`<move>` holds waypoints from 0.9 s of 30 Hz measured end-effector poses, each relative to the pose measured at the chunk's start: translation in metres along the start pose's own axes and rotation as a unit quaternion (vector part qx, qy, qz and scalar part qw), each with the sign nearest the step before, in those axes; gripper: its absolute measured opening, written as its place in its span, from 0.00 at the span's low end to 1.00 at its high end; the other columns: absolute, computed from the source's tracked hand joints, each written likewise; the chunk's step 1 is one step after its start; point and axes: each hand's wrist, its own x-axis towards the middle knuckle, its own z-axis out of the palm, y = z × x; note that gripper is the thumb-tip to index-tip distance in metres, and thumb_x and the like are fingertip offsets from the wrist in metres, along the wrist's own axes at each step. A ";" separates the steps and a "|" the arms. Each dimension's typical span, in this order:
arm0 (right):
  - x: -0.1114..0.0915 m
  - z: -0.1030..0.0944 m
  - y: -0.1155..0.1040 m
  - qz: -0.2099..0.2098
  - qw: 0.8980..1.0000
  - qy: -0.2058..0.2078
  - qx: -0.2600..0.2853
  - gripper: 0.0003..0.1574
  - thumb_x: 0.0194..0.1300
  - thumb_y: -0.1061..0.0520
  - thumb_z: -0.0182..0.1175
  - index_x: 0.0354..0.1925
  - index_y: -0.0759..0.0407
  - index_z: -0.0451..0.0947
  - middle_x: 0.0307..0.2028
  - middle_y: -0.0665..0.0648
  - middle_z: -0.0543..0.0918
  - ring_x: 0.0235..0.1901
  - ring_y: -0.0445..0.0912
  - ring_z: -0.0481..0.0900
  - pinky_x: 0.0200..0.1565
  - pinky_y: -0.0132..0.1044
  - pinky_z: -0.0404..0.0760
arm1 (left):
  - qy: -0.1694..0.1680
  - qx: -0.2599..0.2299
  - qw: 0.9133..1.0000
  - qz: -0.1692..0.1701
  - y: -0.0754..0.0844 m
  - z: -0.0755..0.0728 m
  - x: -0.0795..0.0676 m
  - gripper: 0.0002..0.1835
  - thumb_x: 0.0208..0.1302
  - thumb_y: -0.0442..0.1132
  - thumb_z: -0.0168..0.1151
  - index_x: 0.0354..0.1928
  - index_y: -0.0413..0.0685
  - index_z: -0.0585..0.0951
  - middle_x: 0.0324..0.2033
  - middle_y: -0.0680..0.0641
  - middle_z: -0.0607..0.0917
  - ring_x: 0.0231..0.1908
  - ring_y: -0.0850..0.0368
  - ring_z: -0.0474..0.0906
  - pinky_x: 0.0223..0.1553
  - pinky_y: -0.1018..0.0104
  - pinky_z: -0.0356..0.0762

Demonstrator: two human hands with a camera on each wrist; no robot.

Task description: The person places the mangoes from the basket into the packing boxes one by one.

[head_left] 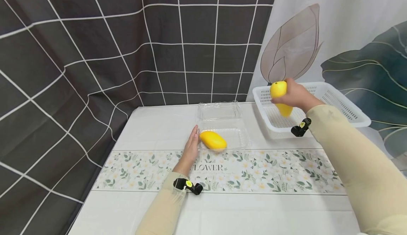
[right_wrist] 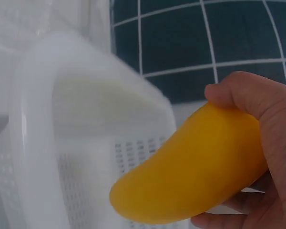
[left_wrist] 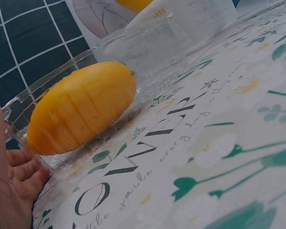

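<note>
My right hand [head_left: 295,94] grips a yellow mango [right_wrist: 190,167] above the white perforated basket [head_left: 262,112]. In the right wrist view the thumb lies on top of the fruit and the other fingers wrap beneath it. A second yellow mango [head_left: 213,140] lies in the left part of a clear plastic clamshell box [head_left: 236,137], whose lid [head_left: 219,111] is folded back toward the wall. At the box's left side is my left hand [head_left: 189,150], its fingers extended along the wall of the box. The left wrist view shows that mango [left_wrist: 83,107] through the clear side.
The basket stands at the table's back right, with the clamshell to its left. A printed flower strip [head_left: 264,171] crosses the white table [head_left: 254,210]. Behind the table hang a dark grid-patterned curtain [head_left: 197,58] and a pale leaf-patterned one [head_left: 337,16].
</note>
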 end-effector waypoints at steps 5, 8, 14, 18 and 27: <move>-0.006 0.000 -0.020 -0.009 0.999 0.030 0.040 0.64 0.47 0.36 0.67 0.66 0.64 0.43 0.47 0.67 0.67 0.41 0.60 0.69 0.36 0.51 0.72 | -0.005 -0.005 1.000 -0.004 -0.001 0.000 0.000 0.28 0.68 0.63 0.23 0.70 0.77 0.46 0.68 0.59 0.54 0.61 0.53 0.63 0.64 0.46 0.45; -0.011 0.004 -0.033 -0.027 0.997 0.046 0.063 0.63 0.46 0.36 0.68 0.66 0.62 0.45 0.47 0.65 0.67 0.41 0.59 0.69 0.36 0.50 0.73 | -0.004 -0.004 1.000 -0.002 -0.001 0.000 0.000 0.28 0.69 0.63 0.23 0.70 0.74 0.46 0.68 0.59 0.53 0.61 0.53 0.63 0.65 0.45 0.44; -0.017 0.016 -0.058 -0.066 0.990 0.071 0.097 0.56 0.46 0.39 0.69 0.62 0.60 0.51 0.44 0.62 0.70 0.39 0.57 0.71 0.35 0.48 0.74 | -0.006 -0.008 1.000 -0.001 -0.001 -0.001 0.000 0.29 0.68 0.63 0.23 0.71 0.71 0.46 0.68 0.59 0.54 0.61 0.52 0.64 0.65 0.46 0.45; -0.021 0.029 -0.075 -0.081 0.987 0.069 0.120 0.55 0.46 0.41 0.70 0.62 0.58 0.52 0.44 0.61 0.71 0.38 0.56 0.73 0.36 0.48 0.75 | -0.008 -0.012 1.000 0.003 -0.002 -0.001 0.000 0.29 0.69 0.63 0.24 0.71 0.72 0.46 0.68 0.58 0.53 0.61 0.52 0.63 0.64 0.45 0.45; -0.029 0.069 -0.101 -0.098 0.984 0.047 0.143 0.56 0.44 0.42 0.71 0.63 0.55 0.52 0.45 0.59 0.72 0.40 0.53 0.73 0.38 0.47 0.76 | -0.010 -0.015 1.000 0.003 -0.002 -0.001 0.001 0.28 0.69 0.62 0.24 0.71 0.72 0.46 0.68 0.59 0.53 0.62 0.53 0.63 0.65 0.49 0.46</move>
